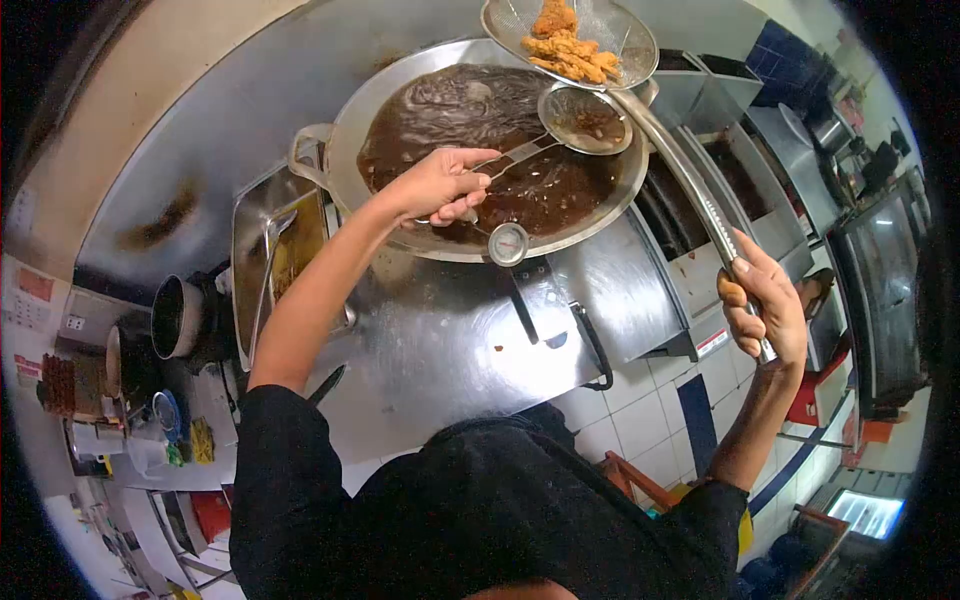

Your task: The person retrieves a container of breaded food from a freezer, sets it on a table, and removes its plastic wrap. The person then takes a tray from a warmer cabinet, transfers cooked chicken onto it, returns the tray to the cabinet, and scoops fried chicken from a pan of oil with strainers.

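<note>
A wide metal pan [345,160] full of dark oil [450,100] stands before me. My left hand [450,187] is closed round the wire handle of a small mesh strainer [588,120], whose bowl hangs over the oil at the right with dark bits in it. Higher up, at the pan's far right edge, a large skimmer [635,50] carries several golden fried pieces [570,45]. Its long metal handle runs down to my right hand [765,297], which is wrapped round the end. A dial thermometer [508,243] sits at the pan's near rim.
Left of the pan is a rectangular metal tray [245,215] with a utensil in it. Fryer wells [735,180] adjoin on the right. A steel counter [440,340] lies between me and the pan. A black pot [178,315] stands further left.
</note>
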`<move>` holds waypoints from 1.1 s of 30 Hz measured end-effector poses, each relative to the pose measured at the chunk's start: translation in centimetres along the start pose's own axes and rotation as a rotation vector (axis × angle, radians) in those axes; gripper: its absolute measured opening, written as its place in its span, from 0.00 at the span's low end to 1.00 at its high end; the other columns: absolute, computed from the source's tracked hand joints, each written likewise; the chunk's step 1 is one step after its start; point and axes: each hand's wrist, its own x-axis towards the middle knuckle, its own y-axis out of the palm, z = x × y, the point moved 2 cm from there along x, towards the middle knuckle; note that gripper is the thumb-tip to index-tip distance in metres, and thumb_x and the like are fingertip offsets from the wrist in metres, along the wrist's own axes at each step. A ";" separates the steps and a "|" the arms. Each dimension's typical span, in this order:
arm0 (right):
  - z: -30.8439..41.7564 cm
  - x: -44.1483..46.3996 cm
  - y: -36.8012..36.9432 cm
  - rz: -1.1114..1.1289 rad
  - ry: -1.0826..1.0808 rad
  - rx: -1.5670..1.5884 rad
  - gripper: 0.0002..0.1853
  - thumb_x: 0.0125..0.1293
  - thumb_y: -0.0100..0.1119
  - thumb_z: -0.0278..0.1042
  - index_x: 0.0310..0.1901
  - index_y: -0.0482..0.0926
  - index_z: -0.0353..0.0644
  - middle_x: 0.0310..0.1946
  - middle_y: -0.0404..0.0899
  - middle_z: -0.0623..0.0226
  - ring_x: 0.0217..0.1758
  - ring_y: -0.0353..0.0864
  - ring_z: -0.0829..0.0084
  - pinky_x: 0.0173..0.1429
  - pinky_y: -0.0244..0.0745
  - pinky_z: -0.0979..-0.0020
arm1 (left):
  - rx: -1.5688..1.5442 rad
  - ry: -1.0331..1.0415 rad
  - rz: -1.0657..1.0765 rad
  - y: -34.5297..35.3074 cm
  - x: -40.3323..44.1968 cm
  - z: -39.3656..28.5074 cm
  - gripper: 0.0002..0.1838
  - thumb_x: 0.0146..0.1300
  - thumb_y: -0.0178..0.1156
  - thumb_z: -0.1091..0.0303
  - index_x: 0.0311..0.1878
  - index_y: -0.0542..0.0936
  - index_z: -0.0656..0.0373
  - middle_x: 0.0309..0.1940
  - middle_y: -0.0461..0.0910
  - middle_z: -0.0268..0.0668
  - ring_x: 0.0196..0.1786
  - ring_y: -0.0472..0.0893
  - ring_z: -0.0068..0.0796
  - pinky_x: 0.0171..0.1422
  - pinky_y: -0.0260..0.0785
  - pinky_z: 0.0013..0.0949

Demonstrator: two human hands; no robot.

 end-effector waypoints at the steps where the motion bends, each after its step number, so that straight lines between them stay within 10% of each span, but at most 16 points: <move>1: 0.0 0.0 0.0 -0.004 0.002 0.006 0.26 0.73 0.48 0.35 0.70 0.59 0.42 0.21 0.66 0.72 0.08 0.55 0.89 0.06 0.52 0.84 | 0.000 0.001 -0.002 -0.1 -0.3 -0.1 0.31 0.69 0.52 0.70 0.74 0.56 0.61 0.21 0.67 0.27 0.13 0.61 0.10 0.12 0.52 0.19; 11: 0.1 0.1 0.1 -0.006 -0.001 -0.025 0.27 0.72 0.48 0.35 0.71 0.57 0.43 0.21 0.65 0.73 0.08 0.55 0.89 0.06 0.52 0.84 | 0.296 0.011 -0.421 -8.2 -5.1 -0.7 0.31 0.69 0.48 0.74 0.74 0.53 0.64 0.19 0.68 0.27 0.12 0.61 0.12 0.11 0.53 0.20; 14: 0.1 0.2 0.1 0.039 -0.010 -0.017 0.28 0.72 0.48 0.35 0.71 0.57 0.42 0.22 0.65 0.73 0.09 0.55 0.89 0.07 0.52 0.84 | 0.544 -0.106 -0.533 -14.4 -5.1 1.5 0.32 0.65 0.50 0.74 0.72 0.57 0.65 0.23 0.77 0.39 0.18 0.75 0.28 0.19 0.68 0.33; 16: 0.4 -0.2 0.6 -0.039 0.007 -0.044 0.29 0.72 0.48 0.32 0.72 0.55 0.40 0.21 0.65 0.72 0.10 0.56 0.89 0.07 0.49 0.85 | 1.405 0.226 -0.622 -19.7 -2.4 4.7 0.30 0.59 0.54 0.76 0.66 0.65 0.68 0.34 0.82 0.54 0.36 0.83 0.51 0.37 0.76 0.46; 18: 0.4 -0.3 0.5 -0.030 0.011 -0.047 0.30 0.72 0.48 0.32 0.72 0.54 0.40 0.23 0.64 0.73 0.11 0.56 0.90 0.07 0.52 0.85 | 1.298 -0.097 -0.650 -15.1 -3.4 2.0 0.26 0.53 0.56 0.79 0.59 0.72 0.69 0.44 0.79 0.61 0.51 0.78 0.61 0.53 0.72 0.50; 23: 0.4 -0.5 -0.6 0.128 0.039 0.050 0.16 0.72 0.51 0.33 0.58 0.65 0.44 0.24 0.66 0.76 0.13 0.58 0.90 0.11 0.57 0.85 | 1.300 0.013 -0.491 -11.9 -0.4 3.6 0.27 0.53 0.56 0.81 0.60 0.73 0.68 0.47 0.78 0.62 0.53 0.78 0.59 0.55 0.70 0.48; 27: 0.3 -0.9 -0.8 0.027 0.032 0.027 0.26 0.72 0.49 0.32 0.70 0.58 0.41 0.24 0.67 0.72 0.12 0.60 0.90 0.09 0.54 0.86 | 1.171 0.082 -0.438 -10.6 1.4 5.1 0.29 0.58 0.56 0.76 0.65 0.69 0.68 0.49 0.77 0.62 0.55 0.76 0.59 0.58 0.69 0.47; 29: 0.5 -0.9 -0.5 0.041 0.000 -0.001 0.27 0.72 0.48 0.32 0.70 0.57 0.39 0.23 0.66 0.71 0.11 0.60 0.89 0.08 0.52 0.85 | 1.144 0.171 -0.365 -10.4 3.0 5.6 0.28 0.61 0.53 0.75 0.67 0.67 0.67 0.39 0.81 0.59 0.41 0.83 0.53 0.45 0.73 0.46; 31: 0.6 -0.9 -1.1 0.090 0.021 0.005 0.24 0.72 0.50 0.34 0.68 0.60 0.43 0.24 0.66 0.73 0.12 0.59 0.89 0.09 0.57 0.84 | 0.830 -0.184 -0.283 -6.7 2.4 2.5 0.29 0.63 0.50 0.76 0.69 0.64 0.67 0.25 0.80 0.49 0.21 0.79 0.37 0.26 0.70 0.39; 33: 0.7 -0.7 -1.0 0.099 0.000 0.027 0.24 0.72 0.49 0.34 0.68 0.60 0.43 0.23 0.66 0.74 0.11 0.58 0.89 0.08 0.57 0.84 | 0.612 -0.106 -0.250 -4.8 2.3 1.6 0.30 0.64 0.48 0.77 0.71 0.60 0.68 0.15 0.71 0.35 0.12 0.66 0.21 0.15 0.59 0.31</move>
